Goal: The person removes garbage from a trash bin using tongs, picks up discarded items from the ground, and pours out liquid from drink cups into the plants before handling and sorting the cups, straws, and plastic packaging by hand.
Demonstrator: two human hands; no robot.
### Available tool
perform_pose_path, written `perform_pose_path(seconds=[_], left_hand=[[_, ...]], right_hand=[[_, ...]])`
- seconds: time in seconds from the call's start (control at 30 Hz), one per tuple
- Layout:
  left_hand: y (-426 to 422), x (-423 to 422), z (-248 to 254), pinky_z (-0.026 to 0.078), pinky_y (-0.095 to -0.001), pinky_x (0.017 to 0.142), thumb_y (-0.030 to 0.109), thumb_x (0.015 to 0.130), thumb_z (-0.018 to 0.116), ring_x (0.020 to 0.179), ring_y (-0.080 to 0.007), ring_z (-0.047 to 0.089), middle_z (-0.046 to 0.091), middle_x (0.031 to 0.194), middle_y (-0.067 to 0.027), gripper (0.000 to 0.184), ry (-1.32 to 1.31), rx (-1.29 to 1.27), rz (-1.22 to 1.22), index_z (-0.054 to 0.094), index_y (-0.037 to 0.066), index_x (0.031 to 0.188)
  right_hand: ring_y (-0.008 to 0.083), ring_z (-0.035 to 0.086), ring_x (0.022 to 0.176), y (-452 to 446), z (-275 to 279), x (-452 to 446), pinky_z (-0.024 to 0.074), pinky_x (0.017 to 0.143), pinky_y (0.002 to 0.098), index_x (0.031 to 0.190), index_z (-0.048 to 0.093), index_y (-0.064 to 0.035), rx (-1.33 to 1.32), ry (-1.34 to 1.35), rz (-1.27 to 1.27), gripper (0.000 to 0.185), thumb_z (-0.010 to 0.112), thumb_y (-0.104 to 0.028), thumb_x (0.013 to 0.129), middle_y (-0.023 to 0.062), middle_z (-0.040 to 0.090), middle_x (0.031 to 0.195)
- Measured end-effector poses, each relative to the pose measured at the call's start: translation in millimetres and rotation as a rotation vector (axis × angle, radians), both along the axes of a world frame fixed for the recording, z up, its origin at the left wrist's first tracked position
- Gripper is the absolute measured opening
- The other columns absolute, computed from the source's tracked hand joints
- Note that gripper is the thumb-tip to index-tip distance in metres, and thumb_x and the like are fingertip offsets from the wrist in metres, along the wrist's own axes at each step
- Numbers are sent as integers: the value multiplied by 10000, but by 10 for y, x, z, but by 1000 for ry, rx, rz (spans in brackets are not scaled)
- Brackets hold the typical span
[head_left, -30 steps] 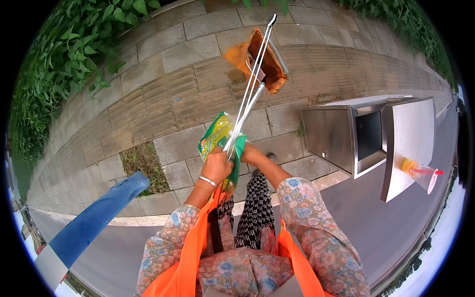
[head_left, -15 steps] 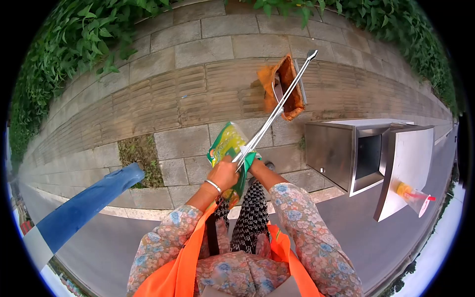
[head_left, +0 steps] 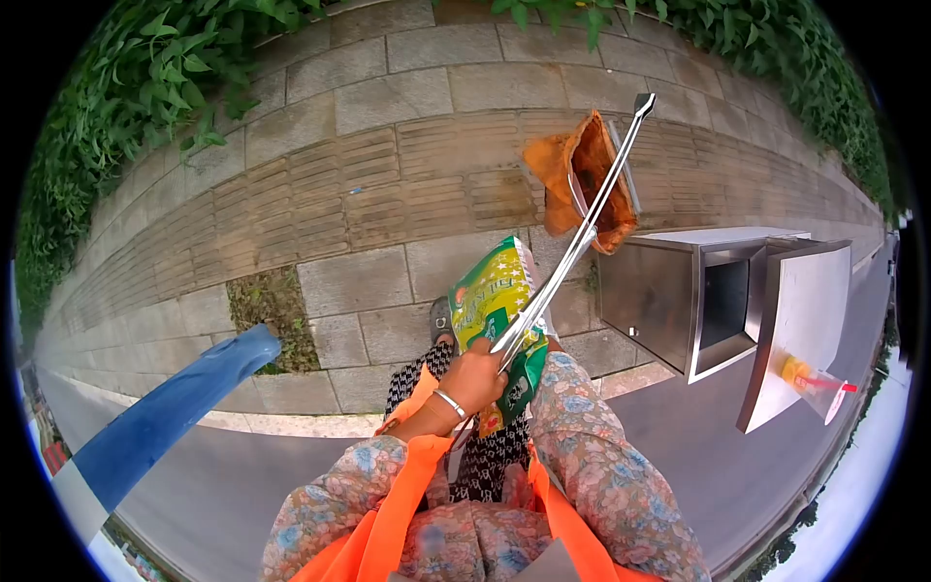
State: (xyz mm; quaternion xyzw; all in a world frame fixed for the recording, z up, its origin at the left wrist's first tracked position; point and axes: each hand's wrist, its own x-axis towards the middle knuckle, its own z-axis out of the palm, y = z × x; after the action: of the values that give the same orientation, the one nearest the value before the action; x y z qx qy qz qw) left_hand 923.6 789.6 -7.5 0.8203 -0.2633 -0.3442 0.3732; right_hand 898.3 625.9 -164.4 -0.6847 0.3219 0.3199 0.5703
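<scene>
My left hand (head_left: 475,383), a silver bracelet at its wrist, is closed round the near end of long metal litter tongs (head_left: 553,281). The tongs slant up and right to a black tip. Against them lies a crumpled green and yellow plastic bag (head_left: 495,291), spread in front of my body. Behind that bag my right hand (head_left: 554,343) is almost wholly hidden; its fingers do not show. Under the tongs is an orange, stained, open-mouthed container (head_left: 606,184) with a loose orange flap at its left. Whether it hangs from anything, I cannot tell.
A metal street bin (head_left: 648,301) stands right, its door (head_left: 795,320) open. A plastic cup (head_left: 810,383) with a red straw is at the door. A blue and white post (head_left: 179,412) rises at left. Paving (head_left: 354,276) runs along leafy bushes (head_left: 126,107); a kerb lies below.
My left hand, the tongs and the orange container have shifted right. The plastic bag has also moved right and shows more of its printed face. My right hand has gone behind it.
</scene>
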Motion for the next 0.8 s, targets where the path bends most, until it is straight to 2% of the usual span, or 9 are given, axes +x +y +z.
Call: perform_pose_path(seconds=[0.1, 0.27, 0.8], left_hand=[[-67, -44, 4, 508, -459, 723, 70, 708, 616, 775, -398, 593, 550, 843, -202, 187, 13, -39, 3, 645, 25, 887], [-74, -40, 42, 513, -457, 727, 114, 739, 637, 801, -394, 602, 534, 947, -201, 217, 25, 6, -114, 624, 24, 936], [-152, -63, -10, 505, -449, 720, 108, 750, 624, 785, -403, 597, 528, 921, -221, 200, 13, 23, -197, 616, -4, 916]], right_hand=[[205, 567, 950, 11, -14, -235, 485, 825, 326, 1147, 561, -53, 3, 41, -7, 306, 554, -251, 915, 102, 607, 1062], [208, 564, 965, 46, -150, -650, 481, 836, 328, 1159, 555, -52, 38, 115, -36, 316, 555, -252, 914, 105, 602, 1077], [215, 555, 1011, 64, -295, -859, 468, 870, 334, 1194, 534, -52, 59, 140, -33, 349, 558, -253, 911, 117, 585, 1126]])
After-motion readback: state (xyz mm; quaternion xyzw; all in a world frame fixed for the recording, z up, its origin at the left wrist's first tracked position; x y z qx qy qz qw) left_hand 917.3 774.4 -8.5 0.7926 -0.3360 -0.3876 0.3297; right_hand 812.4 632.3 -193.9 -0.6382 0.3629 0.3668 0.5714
